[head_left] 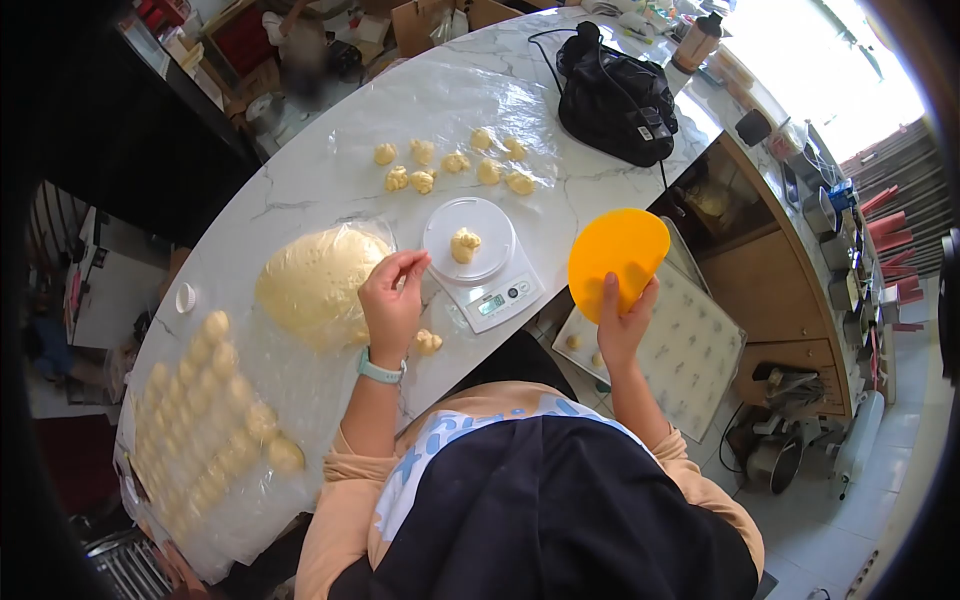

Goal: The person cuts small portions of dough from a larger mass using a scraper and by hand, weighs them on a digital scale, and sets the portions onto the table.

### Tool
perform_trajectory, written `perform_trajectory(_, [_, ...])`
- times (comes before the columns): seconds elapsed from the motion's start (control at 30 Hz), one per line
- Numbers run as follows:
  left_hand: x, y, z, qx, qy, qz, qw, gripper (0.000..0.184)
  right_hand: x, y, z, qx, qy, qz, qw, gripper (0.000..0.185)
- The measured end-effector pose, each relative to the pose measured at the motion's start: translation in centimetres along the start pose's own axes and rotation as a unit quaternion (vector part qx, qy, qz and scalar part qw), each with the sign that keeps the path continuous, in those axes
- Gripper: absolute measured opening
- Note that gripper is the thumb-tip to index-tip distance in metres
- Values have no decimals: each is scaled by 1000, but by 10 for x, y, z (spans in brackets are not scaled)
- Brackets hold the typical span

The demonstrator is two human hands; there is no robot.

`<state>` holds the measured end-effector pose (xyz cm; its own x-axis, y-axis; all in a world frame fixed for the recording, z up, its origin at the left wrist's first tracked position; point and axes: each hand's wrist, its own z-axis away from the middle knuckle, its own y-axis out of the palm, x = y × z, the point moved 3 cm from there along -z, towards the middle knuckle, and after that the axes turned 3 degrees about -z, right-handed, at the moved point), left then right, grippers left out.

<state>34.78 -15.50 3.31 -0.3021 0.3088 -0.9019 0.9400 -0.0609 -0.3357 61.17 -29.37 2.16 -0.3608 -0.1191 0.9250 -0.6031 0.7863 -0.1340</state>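
My right hand (627, 318) grips a yellow-orange plastic dough scraper (612, 250), held up off the table's edge at the right. A dough piece (465, 245) sits on the round plate of the white kitchen scale (497, 297), whose display is lit but too small to read. Just left of that plate is my left hand (393, 300), its fingertips pinched together; whatever they hold, if anything, is too small to make out. Behind this hand lies a large mass of dough (318, 280) partly under clear plastic. A small dough lump (428, 342) rests below the scale.
Several dough pieces (456, 162) lie on plastic film at the back. Rows of dough balls (205, 400) sit under plastic at the left, near a white cap (185, 297). A black bag (615, 100) stands at the back right. Below the table is a tray (690, 350).
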Motion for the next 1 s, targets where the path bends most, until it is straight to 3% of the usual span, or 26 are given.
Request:
perform_trajectory(0.13, [-29, 14, -31, 87, 86, -62, 991, 22, 3, 5, -4, -4, -2, -30, 1000, 33])
perform_trajectory(0.23, [-19, 38, -42, 177, 243, -135, 944, 26, -2, 8, -8, -14, 2, -41, 999, 32])
perform_trajectory(0.27, [-11, 44, -47, 237, 203, -87, 946, 27, -3, 8, -9, -17, 5, -44, 999, 32])
perform_trajectory(0.37, [9, 37, -78, 238, 123, -90, 959, 25, -5, 6, -11, -32, 9, -90, 995, 32])
perform_trajectory(0.47, [3, -2, -140, 61, 13, -213, 975, 20, -9, -1, -13, -57, 2, -53, 997, 31])
perform_trajectory(0.53, [63, -25, -181, -1, 33, -259, 965, 29, -13, -3, -13, -74, 16, -47, 996, 31])
perform_trajectory(0.63, [152, -23, -184, 138, 94, -390, 906, 43, -13, 1, -17, -88, 18, -29, 996, 31])
perform_trajectory(0.67, [139, -21, -181, 209, -9, -440, 873, 52, -12, 2, -19, -91, 16, -21, 996, 30])
perform_trajectory(0.77, [94, -31, -154, 181, 0, -543, 820, 56, -12, 7, -25, -68, 10, -28, 997, 31])
perform_trajectory(0.87, [49, -60, -122, 39, 84, -253, 963, 50, 0, 20, -37, -34, -7, -76, 997, 32])
perform_trajectory(0.93, [15, -63, -72, 179, -67, -136, 972, 39, 6, 29, -39, -17, -3, -97, 995, 33])
perform_trajectory(1.0, [-5, -52, -15, 322, -161, -31, 933, 28, 9, 41, -34, 8, 10, -114, 993, 34])
